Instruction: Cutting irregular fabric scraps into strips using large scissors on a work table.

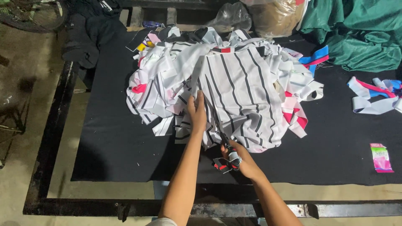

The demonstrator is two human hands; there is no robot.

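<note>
Fingers (198,100) of our left hand (196,114) are lying stretched out and close together, pressing flat on the white fabric with black stripes (240,90) and gripping nothing. Our right hand (245,161) is curling shut around the handles of the scissors (228,157), which look wrapped in scraps of striped and red cloth, and the blades are pointing up into the near edge of the fabric, just beside our left hand. We are judging the striped fabric to be light, limp and rather smooth, so it is likely sliding and bunching unless pinned flat; the best hold seems to be right beside the cutting line, where our left palm is resting. The sheet is lying on top of a heap of offcuts (157,79), white, striped and pink, in the middle of the black cloth covering the desk (113,146). Loose strips in white, blue and pink (377,98) are lying well apart to the right, a small pink packet (381,157) is sitting near the desk's right edge, and green cloth (360,29) is piling up at the far right corner.
</note>
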